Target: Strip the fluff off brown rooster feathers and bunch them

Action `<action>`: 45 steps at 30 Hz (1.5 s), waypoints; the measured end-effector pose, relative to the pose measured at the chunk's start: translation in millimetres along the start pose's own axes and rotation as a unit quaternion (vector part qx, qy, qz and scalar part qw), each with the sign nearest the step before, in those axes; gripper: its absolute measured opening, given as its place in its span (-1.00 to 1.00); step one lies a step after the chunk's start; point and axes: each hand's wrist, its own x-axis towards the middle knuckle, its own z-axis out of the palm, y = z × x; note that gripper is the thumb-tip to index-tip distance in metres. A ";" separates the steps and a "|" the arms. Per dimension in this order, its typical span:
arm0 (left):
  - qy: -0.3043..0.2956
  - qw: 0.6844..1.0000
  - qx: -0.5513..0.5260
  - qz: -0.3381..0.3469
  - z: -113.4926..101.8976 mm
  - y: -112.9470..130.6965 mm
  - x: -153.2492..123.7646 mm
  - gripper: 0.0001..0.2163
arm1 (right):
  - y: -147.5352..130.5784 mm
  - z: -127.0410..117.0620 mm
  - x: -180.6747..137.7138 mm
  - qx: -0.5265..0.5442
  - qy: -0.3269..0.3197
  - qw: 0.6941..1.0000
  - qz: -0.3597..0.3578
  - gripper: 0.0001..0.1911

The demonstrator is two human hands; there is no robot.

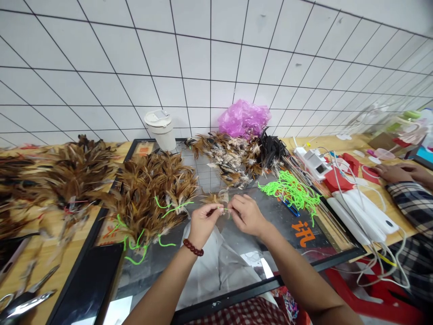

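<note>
My left hand (203,221), with a dark red bead bracelet at the wrist, pinches the stem end of a small brown feather bundle (216,197). My right hand (246,213) is closed right beside it, fingertips pinching the same spot, where a bit of green cord shows. Both hands hover over a glass-topped board (233,253). A heap of tied brown feather bundles with green cords (152,198) lies to the left. Loose feathers (233,158) are piled behind my hands. A tangle of bright green cords (291,189) lies to the right.
A white lidded cup (160,128) and a pink plastic bag (243,118) stand by the tiled wall. More feather bundles (67,176) and scissors (27,293) lie at left. Another person's hand (392,171) and plaid sleeve rest at right, near white devices (365,212) and cables.
</note>
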 end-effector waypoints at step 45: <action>-0.060 0.970 -0.176 -0.155 2.6 8.3 -1.2 -0.72 | 0.6 17.3 4.3 0.235 0.096 0.966 0.047 -0.94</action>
